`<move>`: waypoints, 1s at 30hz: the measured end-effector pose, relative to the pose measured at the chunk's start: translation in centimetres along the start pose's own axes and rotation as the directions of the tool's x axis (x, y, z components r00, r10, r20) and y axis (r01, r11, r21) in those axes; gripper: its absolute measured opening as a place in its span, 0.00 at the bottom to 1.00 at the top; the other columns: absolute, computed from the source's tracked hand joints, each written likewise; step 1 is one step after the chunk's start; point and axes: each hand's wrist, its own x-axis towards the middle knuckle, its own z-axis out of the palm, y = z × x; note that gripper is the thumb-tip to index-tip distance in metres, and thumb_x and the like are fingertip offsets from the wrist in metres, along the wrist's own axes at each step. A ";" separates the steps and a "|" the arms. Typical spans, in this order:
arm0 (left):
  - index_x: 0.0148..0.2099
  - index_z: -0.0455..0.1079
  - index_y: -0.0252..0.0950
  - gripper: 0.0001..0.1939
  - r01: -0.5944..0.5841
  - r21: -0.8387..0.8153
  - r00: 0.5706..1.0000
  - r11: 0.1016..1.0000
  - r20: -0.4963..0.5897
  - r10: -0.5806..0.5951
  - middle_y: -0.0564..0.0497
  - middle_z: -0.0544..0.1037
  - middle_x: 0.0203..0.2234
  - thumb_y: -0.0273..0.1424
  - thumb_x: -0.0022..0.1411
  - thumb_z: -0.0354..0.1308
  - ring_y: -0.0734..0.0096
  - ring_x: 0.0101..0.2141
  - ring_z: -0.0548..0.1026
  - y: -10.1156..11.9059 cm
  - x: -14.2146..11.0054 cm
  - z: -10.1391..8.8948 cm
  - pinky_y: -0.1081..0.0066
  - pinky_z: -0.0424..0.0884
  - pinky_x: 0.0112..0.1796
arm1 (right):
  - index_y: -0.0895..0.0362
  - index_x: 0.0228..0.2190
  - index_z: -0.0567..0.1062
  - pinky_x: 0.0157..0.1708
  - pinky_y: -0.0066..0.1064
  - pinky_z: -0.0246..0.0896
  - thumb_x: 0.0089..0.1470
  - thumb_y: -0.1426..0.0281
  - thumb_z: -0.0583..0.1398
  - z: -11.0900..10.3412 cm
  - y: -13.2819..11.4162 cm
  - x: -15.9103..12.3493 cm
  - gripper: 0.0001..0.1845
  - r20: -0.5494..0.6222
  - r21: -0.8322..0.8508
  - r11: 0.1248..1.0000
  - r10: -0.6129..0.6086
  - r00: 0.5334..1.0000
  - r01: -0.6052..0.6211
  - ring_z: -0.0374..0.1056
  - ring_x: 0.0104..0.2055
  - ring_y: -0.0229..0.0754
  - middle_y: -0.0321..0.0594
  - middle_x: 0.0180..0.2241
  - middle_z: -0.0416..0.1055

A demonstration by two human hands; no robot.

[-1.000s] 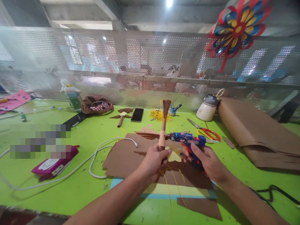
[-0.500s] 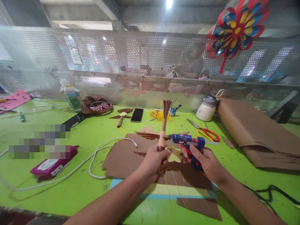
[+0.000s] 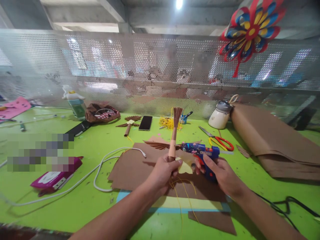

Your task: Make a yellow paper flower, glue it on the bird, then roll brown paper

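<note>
My left hand (image 3: 165, 171) is closed round the lower end of a rolled brown paper craft figure (image 3: 172, 148). Its fanned, pleated top points up, and a pleated wing (image 3: 158, 145) spreads to the left. Beside my left thumb is a pale yellow paper cutout (image 3: 185, 166); whether the fingers pinch it too I cannot tell. In my right hand (image 3: 221, 170) is a blue hot glue gun (image 3: 200, 149), gripped by its handle with fingers near the red trigger. Its nozzle meets the side of the tube. Thin yellow strings (image 3: 185, 188) hang below my left hand.
Brown paper sheets (image 3: 132, 166) lie under my hands. A finished-looking paper figure (image 3: 129, 126), a phone (image 3: 145, 123), scissors (image 3: 217, 138), a white jar (image 3: 220, 115) and folded brown paper (image 3: 272, 143) stand around. A white cable (image 3: 100, 166) runs left to a purple power bank (image 3: 57, 176).
Both hands hold nearly still, with the glue gun's nozzle staying at the paper tube. The whole view shifts very slightly. Blurred figures behind the perforated screen have moved.
</note>
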 end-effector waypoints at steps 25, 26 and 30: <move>0.27 0.57 0.34 0.14 0.028 -0.030 0.999 0.999 0.021 -0.027 0.61 0.58 0.15 0.28 0.46 0.63 0.87 0.13 0.55 0.5 -0.3 0.3 0.81 0.47 0.15 | 0.59 0.27 0.69 0.32 0.30 0.56 0.59 0.60 0.50 0.5 -0.2 -0.1 0.18 0.016 0.002 1.000 0.004 1.000 -0.004 0.62 0.29 0.38 0.38 0.25 0.64; 0.27 0.56 0.35 0.15 0.024 -0.031 0.999 0.999 0.023 -0.023 0.61 0.58 0.15 0.28 0.46 0.63 0.87 0.13 0.55 0.5 -0.3 0.3 0.81 0.47 0.15 | 0.59 0.27 0.70 0.31 0.30 0.56 0.59 0.59 0.51 0.6 -0.2 0.0 0.18 0.007 0.003 1.000 0.000 1.000 0.000 0.62 0.29 0.38 0.38 0.25 0.64; 0.26 0.56 0.35 0.15 0.026 -0.011 0.999 1.000 0.027 -0.026 0.61 0.59 0.14 0.29 0.46 0.63 0.86 0.13 0.55 0.3 -0.1 0.3 0.80 0.45 0.15 | 0.59 0.27 0.70 0.31 0.29 0.57 0.58 0.59 0.51 0.6 -0.1 0.3 0.18 -0.029 0.012 1.000 -0.009 1.000 0.009 0.62 0.29 0.38 0.38 0.25 0.64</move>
